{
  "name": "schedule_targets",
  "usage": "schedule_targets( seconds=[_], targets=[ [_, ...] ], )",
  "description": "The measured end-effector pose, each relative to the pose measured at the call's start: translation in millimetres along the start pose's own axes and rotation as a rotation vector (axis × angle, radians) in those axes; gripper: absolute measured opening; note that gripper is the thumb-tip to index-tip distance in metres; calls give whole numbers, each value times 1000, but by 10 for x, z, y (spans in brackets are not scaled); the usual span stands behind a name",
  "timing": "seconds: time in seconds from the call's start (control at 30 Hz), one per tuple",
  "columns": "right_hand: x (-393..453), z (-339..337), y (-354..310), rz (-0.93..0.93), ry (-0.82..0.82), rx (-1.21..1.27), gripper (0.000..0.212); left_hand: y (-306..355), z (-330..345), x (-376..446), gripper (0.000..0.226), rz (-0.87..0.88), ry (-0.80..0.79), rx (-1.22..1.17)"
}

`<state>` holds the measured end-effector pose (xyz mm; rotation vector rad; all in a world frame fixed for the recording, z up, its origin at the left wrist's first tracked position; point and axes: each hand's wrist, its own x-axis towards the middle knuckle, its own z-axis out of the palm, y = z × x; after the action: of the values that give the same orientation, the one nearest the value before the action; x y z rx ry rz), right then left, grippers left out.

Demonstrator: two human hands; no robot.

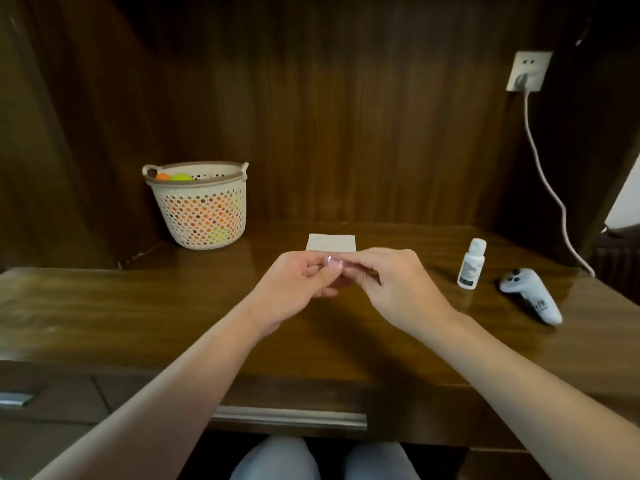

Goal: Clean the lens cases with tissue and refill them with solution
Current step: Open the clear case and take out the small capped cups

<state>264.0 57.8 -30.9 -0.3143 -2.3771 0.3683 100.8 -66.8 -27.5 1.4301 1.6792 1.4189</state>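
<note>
Both hands meet above the middle of the counter (138,306), the left hand (298,284) and right hand (391,282) each pinching a small pinkish lens case (333,263) between their curled fingers. Just behind them a folded white tissue (331,242) lies flat. To the right stand a solution bottle (471,263) and, beside it, a white controller (530,294); a perforated basket (201,206) sits far left.
</note>
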Motion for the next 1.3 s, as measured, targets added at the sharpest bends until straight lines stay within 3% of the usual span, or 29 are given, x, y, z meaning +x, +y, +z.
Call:
schedule_targets(
  seconds=[0.57, 1.07, 1.3],
  targets=[
    [873, 999, 1026, 124, -192, -230, 34, -1176, -223, 1372, 27, -194, -48, -211],
    [877, 1148, 860, 155, -139, -319, 35, -1263, -261, 1310, 28, -196, -45, -296],
    [832, 1159, 895, 121, -58, -301, 26, -1276, -271, 1285, 26, -171, -50, -304]
  ],
)
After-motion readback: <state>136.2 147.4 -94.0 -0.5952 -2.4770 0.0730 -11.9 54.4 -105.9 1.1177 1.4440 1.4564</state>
